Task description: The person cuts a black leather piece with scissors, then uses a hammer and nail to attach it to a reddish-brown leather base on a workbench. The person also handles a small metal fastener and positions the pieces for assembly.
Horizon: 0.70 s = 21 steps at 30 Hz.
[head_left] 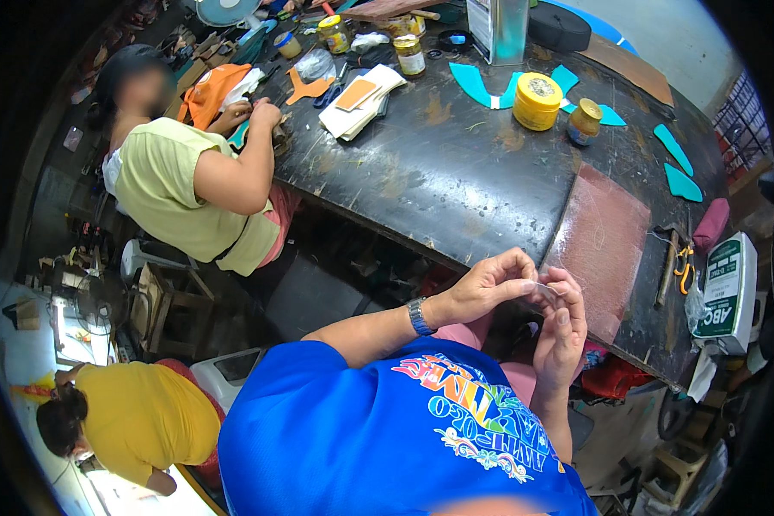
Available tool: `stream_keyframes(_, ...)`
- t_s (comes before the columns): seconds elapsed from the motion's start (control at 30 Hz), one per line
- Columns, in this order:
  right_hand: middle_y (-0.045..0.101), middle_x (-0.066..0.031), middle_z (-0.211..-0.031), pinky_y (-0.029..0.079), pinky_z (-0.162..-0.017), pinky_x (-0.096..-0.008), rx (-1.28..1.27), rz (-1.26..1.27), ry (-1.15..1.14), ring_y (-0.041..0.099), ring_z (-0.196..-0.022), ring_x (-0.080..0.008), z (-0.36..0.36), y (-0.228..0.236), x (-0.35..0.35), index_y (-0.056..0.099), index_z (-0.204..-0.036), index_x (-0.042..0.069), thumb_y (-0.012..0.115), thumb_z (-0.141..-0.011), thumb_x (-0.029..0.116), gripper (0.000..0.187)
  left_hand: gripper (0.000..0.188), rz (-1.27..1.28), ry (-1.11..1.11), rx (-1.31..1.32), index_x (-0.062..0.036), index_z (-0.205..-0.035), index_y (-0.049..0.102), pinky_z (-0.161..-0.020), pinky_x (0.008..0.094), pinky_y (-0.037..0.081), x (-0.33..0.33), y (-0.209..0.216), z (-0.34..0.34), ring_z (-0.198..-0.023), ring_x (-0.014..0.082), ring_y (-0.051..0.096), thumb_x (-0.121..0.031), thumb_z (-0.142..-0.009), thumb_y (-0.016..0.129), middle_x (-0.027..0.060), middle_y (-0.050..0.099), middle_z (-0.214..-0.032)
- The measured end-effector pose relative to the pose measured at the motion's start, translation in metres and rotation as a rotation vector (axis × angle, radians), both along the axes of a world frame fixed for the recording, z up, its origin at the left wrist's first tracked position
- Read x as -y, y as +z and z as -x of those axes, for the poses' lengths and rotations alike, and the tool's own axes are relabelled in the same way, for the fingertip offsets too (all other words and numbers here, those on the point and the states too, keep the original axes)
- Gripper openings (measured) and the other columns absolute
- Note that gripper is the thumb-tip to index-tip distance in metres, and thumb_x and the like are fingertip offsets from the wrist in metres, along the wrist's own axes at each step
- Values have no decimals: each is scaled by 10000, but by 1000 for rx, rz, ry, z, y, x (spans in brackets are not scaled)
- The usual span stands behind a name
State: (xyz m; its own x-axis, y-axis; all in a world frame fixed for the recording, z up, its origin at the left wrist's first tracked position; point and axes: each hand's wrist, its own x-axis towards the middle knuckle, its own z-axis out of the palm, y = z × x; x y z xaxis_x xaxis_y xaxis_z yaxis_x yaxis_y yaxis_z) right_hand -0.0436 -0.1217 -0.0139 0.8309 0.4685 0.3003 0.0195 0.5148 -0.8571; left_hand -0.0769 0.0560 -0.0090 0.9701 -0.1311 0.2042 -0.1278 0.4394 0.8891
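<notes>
My left hand point(497, 282), with a metal-banded watch point(420, 317) on its wrist, is closed in a pinch just off the table's near edge. Close against it, my right hand point(562, 322) is also pinching, its palm partly turned up. Between the fingertips of both runs a thin pale thread point(543, 287); whether a needle is with it is too small to tell. Just beyond my hands, a reddish-brown board point(602, 245) with a scuffed surface lies on the dark table point(387, 193).
Teal cut pieces point(684, 183), a yellow tub point(537, 101) and a small jar point(584, 122) stand or lie farther back. Right of the board are a hammer point(667, 268), orange-handled pliers point(684, 270) and a white-green bag point(724, 292). Two people work at left, one at the table point(181, 185).
</notes>
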Motion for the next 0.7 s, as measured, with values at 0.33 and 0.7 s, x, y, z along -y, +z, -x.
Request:
stream_keyframes(0.33, 459, -132, -1376, 431, -1007, -322, 25, 193, -30, 528, -1150, -165, 2, -3, -6, 645, -1179, -17, 626, -980, 260, 341, 149, -396, 278, 23, 21, -1030, 740, -817, 253, 556, -13, 9, 3, -913, 131, 696, -20, -889, 714, 89, 749, -985)
stream_keyframes(0.7, 495, -108, -1281, 454, -953, -291, 0, 220, 63, 547, -1078, -141, -5, 0, -8, 587, -1137, -17, 669, -930, 73, 240, 154, -555, 26, 32, -22, -943, 631, -719, 274, 477, -27, 10, -6, -802, 99, 573, -162, -927, 692, 30, 636, -846)
